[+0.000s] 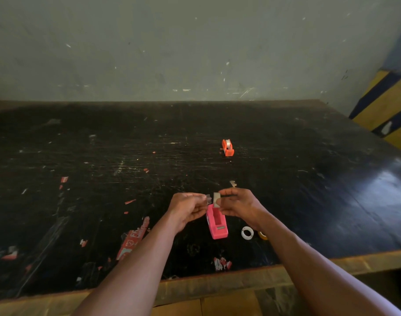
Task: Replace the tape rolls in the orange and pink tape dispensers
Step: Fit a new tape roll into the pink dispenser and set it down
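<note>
The pink tape dispenser (217,223) lies on the black table near the front, its roll slot showing no roll. Just above it my right hand (237,205) pinches a small tape roll (216,199). My left hand (187,207) grips the loose clear end of tape (208,198) drawn out from that roll. The orange tape dispenser (227,147) stands farther back on the table with a clear roll seated in it, apart from both hands. A white empty core ring (247,233) lies right of the pink dispenser, with a yellowish roll (263,235) beside it, partly hidden by my right forearm.
The black table (103,156) is scratched and dotted with red and white sticker scraps (132,241). Its wooden front edge (217,285) runs below my forearms. A grey wall stands behind, and a yellow-and-blue striped block (386,110) sits at the right.
</note>
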A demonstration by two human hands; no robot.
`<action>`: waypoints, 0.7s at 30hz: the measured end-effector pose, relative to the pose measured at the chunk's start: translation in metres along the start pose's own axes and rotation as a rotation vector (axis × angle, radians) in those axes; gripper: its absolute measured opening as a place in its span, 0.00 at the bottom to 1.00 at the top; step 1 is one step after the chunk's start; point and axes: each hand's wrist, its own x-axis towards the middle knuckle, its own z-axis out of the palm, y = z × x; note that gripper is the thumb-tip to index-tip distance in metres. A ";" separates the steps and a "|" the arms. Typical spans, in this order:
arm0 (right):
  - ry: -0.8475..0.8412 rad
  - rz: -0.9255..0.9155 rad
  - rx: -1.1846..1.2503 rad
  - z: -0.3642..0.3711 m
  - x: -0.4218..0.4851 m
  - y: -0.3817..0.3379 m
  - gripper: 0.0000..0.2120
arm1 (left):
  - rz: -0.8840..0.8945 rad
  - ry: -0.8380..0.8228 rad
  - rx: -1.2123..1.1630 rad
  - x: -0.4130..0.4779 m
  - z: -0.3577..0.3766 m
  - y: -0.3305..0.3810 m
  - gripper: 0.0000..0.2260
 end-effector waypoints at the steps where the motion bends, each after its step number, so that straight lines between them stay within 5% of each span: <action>1: -0.007 -0.005 0.009 -0.003 0.000 0.000 0.15 | 0.000 -0.006 0.008 0.000 0.003 0.001 0.05; 21: -0.176 -0.019 0.012 -0.044 0.005 -0.007 0.18 | 0.024 -0.040 -0.009 -0.010 0.037 0.000 0.08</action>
